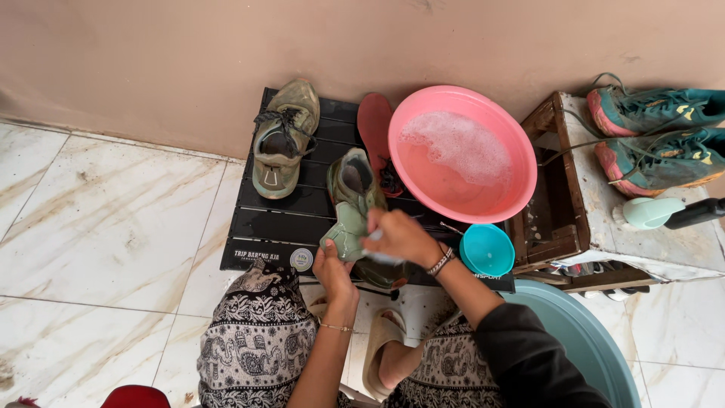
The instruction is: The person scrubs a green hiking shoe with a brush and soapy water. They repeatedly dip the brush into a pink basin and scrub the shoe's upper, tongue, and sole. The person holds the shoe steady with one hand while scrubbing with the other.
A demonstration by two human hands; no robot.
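Here, from the head camera, I see my left hand (333, 270) clamped around the toe end of an olive-green sneaker (352, 205), which is tilted with its opening facing up over a black slatted folding table (264, 227). My right hand (400, 236) is closed over something pale pressed to the shoe's side; I cannot tell what it is, since the fingers cover most of it. The shoe's lower half is hidden behind both hands.

Its muddy partner sneaker (283, 137) lies on the table near the wall, laces loose. A red insole (374, 127) lies flat beside it, its right edge tucked under the pink basin (462, 153). The basin holds water with a patch of foam. A small teal cup (487, 250) stands just beside the basin, near my right wrist.

A round white sticker (301, 259) and a line of white lettering sit on the table's front edge, partly covered by my patterned trouser knee (257, 332).

To the right, a worn wooden crate (563, 189) carries two teal-and-pink running shoes (657, 140), cut off by the frame edge. A mint-headed brush (653, 212) with a dark handle lies on it too. A large blue-grey tub (585, 340) is cut off at the bottom corner.
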